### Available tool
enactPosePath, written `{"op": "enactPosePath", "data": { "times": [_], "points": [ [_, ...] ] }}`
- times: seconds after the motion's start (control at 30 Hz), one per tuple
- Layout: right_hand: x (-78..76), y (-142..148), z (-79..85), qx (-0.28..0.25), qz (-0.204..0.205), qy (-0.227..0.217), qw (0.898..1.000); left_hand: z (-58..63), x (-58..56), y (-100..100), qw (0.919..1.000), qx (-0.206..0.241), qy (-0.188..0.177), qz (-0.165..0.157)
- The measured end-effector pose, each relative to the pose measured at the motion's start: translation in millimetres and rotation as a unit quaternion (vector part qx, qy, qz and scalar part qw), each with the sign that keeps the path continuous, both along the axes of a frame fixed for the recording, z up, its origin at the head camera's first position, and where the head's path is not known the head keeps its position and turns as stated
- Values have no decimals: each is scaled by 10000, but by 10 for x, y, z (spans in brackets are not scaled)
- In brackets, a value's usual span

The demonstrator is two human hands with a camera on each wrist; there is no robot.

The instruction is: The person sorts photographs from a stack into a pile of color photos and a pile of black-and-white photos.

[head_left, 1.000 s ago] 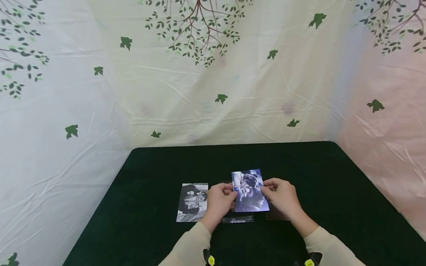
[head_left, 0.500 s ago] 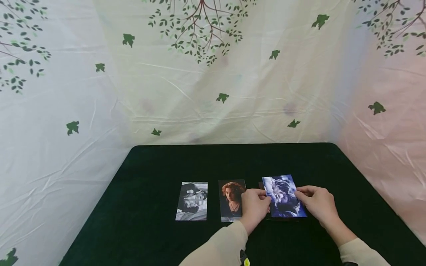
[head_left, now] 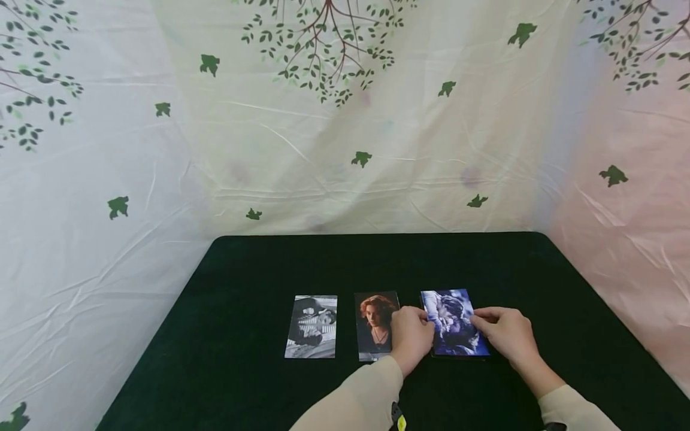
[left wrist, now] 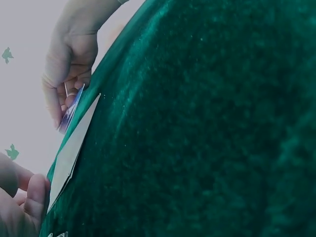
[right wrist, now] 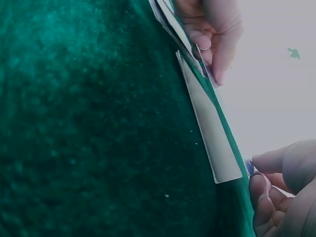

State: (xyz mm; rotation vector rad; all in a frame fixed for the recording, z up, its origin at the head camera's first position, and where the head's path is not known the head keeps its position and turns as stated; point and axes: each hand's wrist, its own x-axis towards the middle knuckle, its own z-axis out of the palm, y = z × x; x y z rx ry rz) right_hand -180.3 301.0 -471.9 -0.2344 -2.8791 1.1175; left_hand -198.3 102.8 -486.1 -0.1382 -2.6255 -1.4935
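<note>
A blue-toned photo (head_left: 453, 323) lies low over the dark green table (head_left: 323, 263), right of centre. My left hand (head_left: 417, 326) pinches its left edge and my right hand (head_left: 487, 326) pinches its right edge. In the left wrist view the right hand (left wrist: 69, 59) holds the blue photo (left wrist: 71, 106) just above a pale flat sheet (left wrist: 74, 148) on the cloth, while the left hand (left wrist: 22, 202) sits at the lower left. In the right wrist view the same pale sheet (right wrist: 210, 133) lies between the left hand (right wrist: 212, 29) and the right hand (right wrist: 281, 192).
A portrait photo of a red-haired person (head_left: 374, 323) lies just left of my left hand, and a black-and-white photo (head_left: 311, 326) lies further left, in a row. A leaf-printed cloth backdrop (head_left: 345, 120) hangs behind and beside the table.
Both hands carried the blue photo from the middle of the table to the right, uncovering the portrait photo, then lowered it nearly flat onto the cloth.
</note>
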Motion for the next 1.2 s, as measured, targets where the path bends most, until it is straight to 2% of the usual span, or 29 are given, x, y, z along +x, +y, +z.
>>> {"op": "enactPosePath", "data": {
  "times": [0.23,0.33,0.57,0.87,1.2],
  "points": [
    [-41,9,-95,118,-25,-124,9998,-70,-24,2,9983,-496,299,99],
    [-48,2,-125,160,-50,-131,9998,-72,-17,0,9980,-558,259,129],
    [-31,8,-145,42,-97,-255,9996,-64,-15,-6,9987,-493,133,10],
    [-37,6,-150,193,-79,-242,9995,-75,-12,-6,9982,-552,217,48],
    [-49,-2,-171,149,-191,-247,9994,-70,0,-8,9983,-526,239,-61]
  ]
}}
